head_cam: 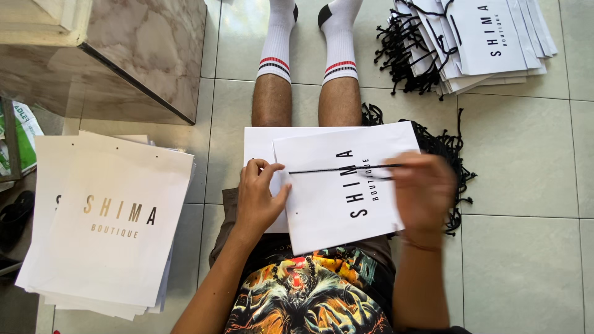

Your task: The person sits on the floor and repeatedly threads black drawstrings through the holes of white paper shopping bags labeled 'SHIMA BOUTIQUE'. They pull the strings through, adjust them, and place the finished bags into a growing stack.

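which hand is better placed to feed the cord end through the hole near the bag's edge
Left, probably. The left hand pinches the black cord right at the white paper bag edge where the holes are. The right hand is blurred and holds the cord's far end.

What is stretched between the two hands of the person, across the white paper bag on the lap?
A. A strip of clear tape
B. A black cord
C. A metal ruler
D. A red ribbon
B: a thin black cord runs straight from the left hand to the right hand over the flat white paper bag on the lap; the right hand is blurred.
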